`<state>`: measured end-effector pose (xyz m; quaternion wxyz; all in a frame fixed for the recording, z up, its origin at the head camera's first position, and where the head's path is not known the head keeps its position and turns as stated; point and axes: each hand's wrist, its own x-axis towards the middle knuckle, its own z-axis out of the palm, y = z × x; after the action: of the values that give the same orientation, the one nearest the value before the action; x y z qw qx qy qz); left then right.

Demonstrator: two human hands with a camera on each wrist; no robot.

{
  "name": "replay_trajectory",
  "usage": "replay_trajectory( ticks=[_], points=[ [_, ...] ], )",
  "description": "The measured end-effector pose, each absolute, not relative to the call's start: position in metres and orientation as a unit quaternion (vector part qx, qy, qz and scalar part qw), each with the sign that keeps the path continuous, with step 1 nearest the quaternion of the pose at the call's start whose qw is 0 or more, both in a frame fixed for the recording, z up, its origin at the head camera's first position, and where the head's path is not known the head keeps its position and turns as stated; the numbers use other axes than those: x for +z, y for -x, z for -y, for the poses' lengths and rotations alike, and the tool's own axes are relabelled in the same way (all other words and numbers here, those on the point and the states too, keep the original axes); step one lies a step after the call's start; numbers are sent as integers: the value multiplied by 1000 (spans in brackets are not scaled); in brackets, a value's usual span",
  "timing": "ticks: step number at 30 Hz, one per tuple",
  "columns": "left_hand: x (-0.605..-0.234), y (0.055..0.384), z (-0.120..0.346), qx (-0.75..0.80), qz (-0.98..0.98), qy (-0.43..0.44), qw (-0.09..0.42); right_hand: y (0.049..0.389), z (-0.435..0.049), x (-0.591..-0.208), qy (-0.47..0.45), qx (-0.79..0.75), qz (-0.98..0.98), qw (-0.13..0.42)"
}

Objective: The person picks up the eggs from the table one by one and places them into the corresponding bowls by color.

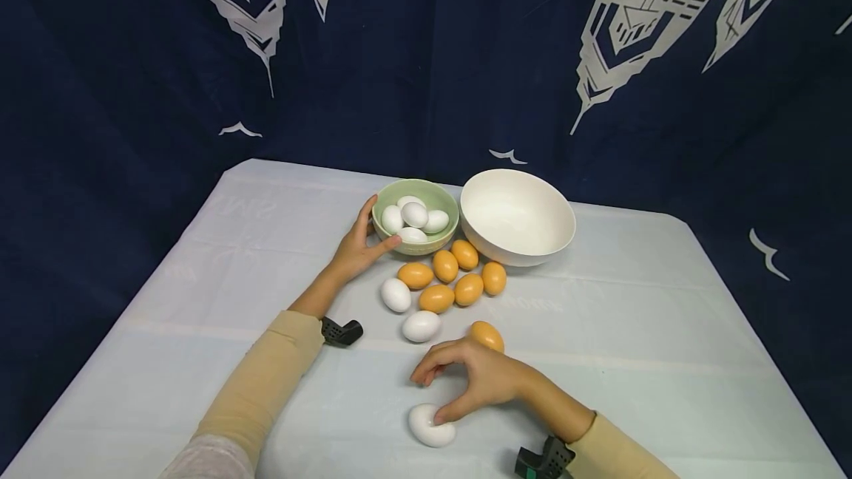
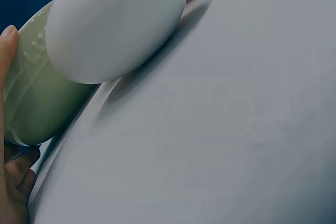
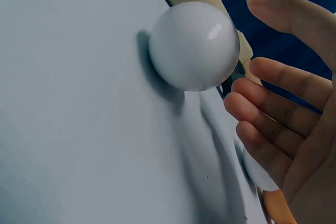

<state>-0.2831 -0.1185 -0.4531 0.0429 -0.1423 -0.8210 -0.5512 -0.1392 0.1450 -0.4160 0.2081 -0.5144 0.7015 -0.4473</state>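
On the left, my left hand (image 1: 354,248) holds the side of a green bowl (image 1: 416,188), thumb by the near rim and the other fingers round its outer wall. Several white eggs (image 1: 414,214) are piled inside that bowl. My right hand (image 1: 484,374) hovers low over the cloth with thumb and fingers spread apart. Under its thumb lies a white egg (image 1: 423,429) near the front of the table. The right wrist view shows that egg (image 3: 191,45) apart from the fingertips, and nothing in the palm. An orange egg (image 1: 487,334) sits just behind the right hand, partly hidden.
A larger white bowl (image 1: 515,213) stands right of the green one, with no eggs in it. Several orange eggs (image 1: 445,266) lie clustered before the bowls. Two white eggs lie nearby, one at the cluster's left (image 1: 396,294), the other closer (image 1: 421,326). A white cloth (image 1: 632,331) covers the table.
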Motion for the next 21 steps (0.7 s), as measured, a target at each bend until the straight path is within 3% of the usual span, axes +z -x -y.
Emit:
replay_trajectory(
  ticks=[7,21],
  points=[
    [-453,282,118,-554,819,141,47,138,-144,-420,508,-436,-698,252],
    [-456,285,118,-550,821,144,47,136,-142,-425,526,-409,-696,268]
  ],
)
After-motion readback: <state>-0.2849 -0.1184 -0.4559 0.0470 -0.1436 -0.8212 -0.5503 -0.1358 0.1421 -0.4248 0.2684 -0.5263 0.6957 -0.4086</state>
